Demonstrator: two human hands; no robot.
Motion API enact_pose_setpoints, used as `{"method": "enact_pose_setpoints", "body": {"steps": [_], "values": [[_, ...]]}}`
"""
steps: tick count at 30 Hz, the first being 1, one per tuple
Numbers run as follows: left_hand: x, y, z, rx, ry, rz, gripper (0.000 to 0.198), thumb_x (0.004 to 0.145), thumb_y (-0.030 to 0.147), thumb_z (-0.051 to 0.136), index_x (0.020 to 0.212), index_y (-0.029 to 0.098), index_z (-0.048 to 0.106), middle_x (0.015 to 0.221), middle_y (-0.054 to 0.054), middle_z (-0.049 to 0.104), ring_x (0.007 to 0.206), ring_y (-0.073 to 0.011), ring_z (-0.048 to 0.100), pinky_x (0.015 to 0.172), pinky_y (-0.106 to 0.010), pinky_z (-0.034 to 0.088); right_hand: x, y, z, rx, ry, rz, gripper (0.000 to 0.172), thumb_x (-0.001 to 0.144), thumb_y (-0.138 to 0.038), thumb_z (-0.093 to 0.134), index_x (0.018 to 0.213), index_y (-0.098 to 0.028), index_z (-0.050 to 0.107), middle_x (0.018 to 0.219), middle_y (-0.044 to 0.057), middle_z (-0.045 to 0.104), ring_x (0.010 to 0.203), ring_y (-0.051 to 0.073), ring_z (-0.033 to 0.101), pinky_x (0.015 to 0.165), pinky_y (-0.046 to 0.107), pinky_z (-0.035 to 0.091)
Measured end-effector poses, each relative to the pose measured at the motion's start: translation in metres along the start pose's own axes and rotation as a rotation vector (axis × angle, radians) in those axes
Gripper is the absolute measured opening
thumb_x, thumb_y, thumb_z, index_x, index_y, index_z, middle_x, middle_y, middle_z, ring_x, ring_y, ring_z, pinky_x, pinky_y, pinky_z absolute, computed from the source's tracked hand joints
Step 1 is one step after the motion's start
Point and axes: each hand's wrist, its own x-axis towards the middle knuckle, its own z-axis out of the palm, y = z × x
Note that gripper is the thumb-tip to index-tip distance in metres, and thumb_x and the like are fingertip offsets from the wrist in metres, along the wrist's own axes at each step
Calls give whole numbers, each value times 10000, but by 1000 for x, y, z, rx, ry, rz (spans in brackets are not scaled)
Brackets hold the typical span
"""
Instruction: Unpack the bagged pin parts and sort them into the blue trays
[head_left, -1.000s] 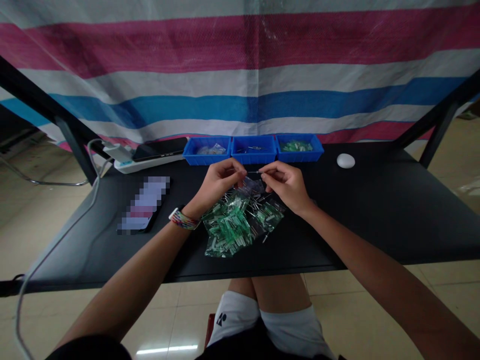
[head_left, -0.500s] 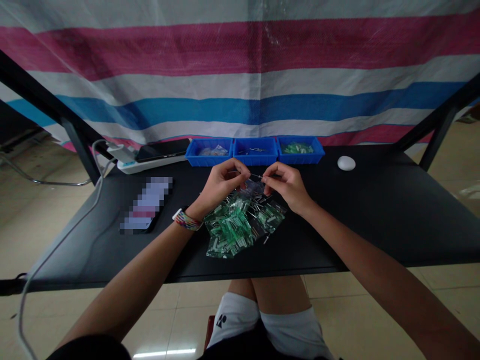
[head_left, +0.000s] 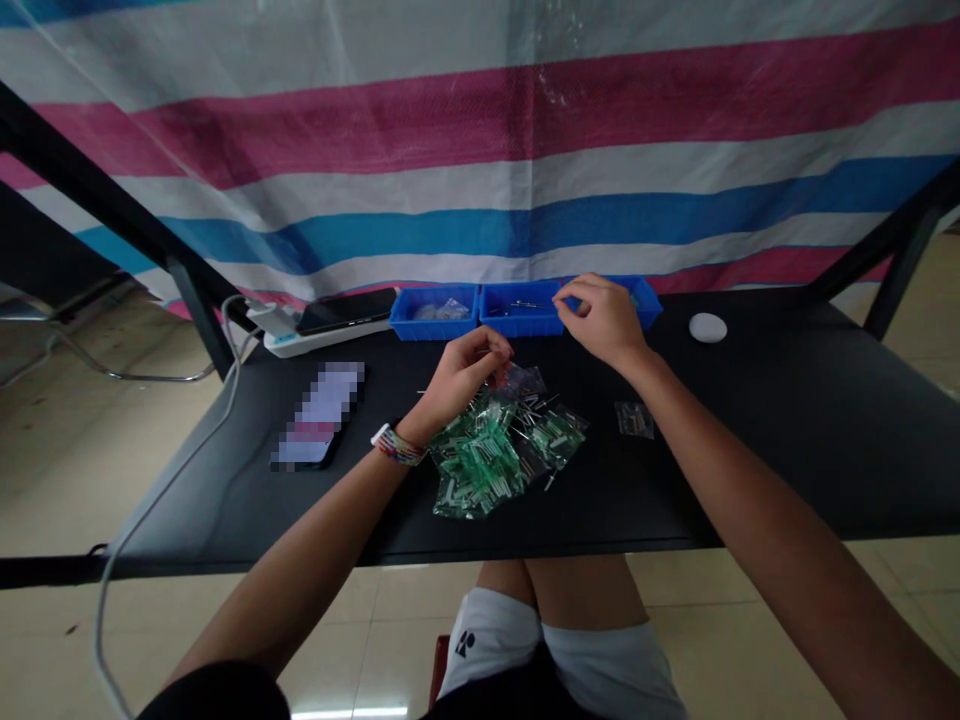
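Observation:
My left hand (head_left: 466, 375), a woven band on its wrist, is closed in a pinch above the back of a pile of small clear bags (head_left: 480, 460) with green and white pieces. Whatever its fingers hold is too small to make out. My right hand (head_left: 604, 315) is raised in front of the right blue bin (head_left: 650, 300), thumb and index finger close together. Anything between those fingertips cannot be made out. Thin metal pins (head_left: 527, 408) lie among the bags. The middle blue bin (head_left: 517, 324), just left of my right hand, contains a few metal pins.
The left blue bin (head_left: 433, 330) contains small clear bags. One small clear bag (head_left: 635, 420) lies by my right forearm. A phone (head_left: 319, 415) and a power strip (head_left: 330, 338) with another phone on it are at left. A white mouse (head_left: 707, 327) sits at right.
My right hand has moved away from my left hand, up and back to the right blue bin. The small bag by my right forearm is now visible. The view has shifted slightly.

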Motion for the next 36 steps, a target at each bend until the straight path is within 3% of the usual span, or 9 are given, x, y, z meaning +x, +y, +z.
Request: {"method": "enact_pose_setpoints", "body": {"steps": [3,7,11,18,26,30,36], "values": [[1,-1,-2,4,4,0,207,909,344,735,891,160,644,746,-9,656,608,-121,639,578,-236,501,-23,5,-27,6,-135,8,112,908,-208,688,852,-213,785,857,31,726,660,167,577,692,320,458],[0,1,-1,25,3,-9,201,904,339,741,879,157,658,730,-12,657,607,-120,635,572,-229,490,-66,11,-69,-27,-449,116,59,820,-201,723,841,-217,775,822,18,724,606,143,589,626,299,449],[0,1,1,17,-7,-4,203,893,337,749,867,159,655,733,-14,655,609,-122,636,572,-232,504,-99,19,-90,-78,-488,227,106,802,-205,704,878,-216,777,842,35,728,641,154,616,614,292,467],[1,-4,2,28,-30,-9,188,908,324,720,877,155,642,716,-7,648,576,-110,629,552,-217,481,-107,19,-72,-88,-615,242,56,768,-167,732,796,-215,742,829,25,692,673,154,629,645,280,474],[0,-7,4,38,-35,-18,194,887,325,742,862,160,643,715,7,634,572,-103,617,554,-211,481,-93,9,-41,-118,-475,309,178,797,-179,739,970,-219,749,785,4,739,653,159,669,626,267,474],[-1,-3,4,36,-49,-13,190,886,320,736,851,160,641,739,1,643,574,-100,621,557,-212,486,-90,10,-41,-65,-524,395,242,775,-80,695,959,-223,760,774,8,777,671,173,721,647,266,511],[-1,-3,3,40,-63,-8,156,891,291,723,866,154,654,752,-5,650,585,-99,627,563,-210,486,-89,9,-47,-106,-505,394,132,774,-120,713,852,-219,751,763,12,775,658,174,714,622,268,492]]}}
